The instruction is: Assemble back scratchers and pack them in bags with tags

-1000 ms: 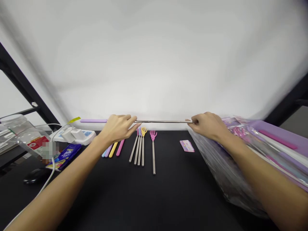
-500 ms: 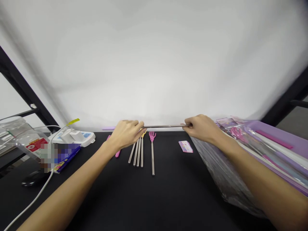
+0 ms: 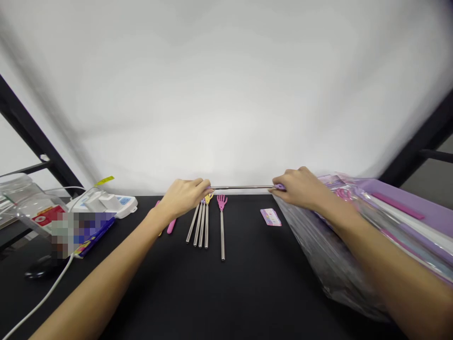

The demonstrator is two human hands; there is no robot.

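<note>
Centrally, metal rod (image 3: 244,187), crosswise in view just above the pink scratcher (image 3: 222,226) | left hand (image 3: 187,196), right hand (image 3: 299,189): fingers clamped around its opposite ends | step, probably: length adjustment | next: steady grip, straight axis

From my end I read this as a desk-type workspace — home or office, I can't tell which. I go by the black table (image 3: 233,293) with its mouse (image 3: 37,271), power strip (image 3: 128,208) and white cable (image 3: 46,296), set against a plain white wall (image 3: 226,94) between black frame posts (image 3: 30,127) — beside a purple bin (image 3: 430,200).
</note>
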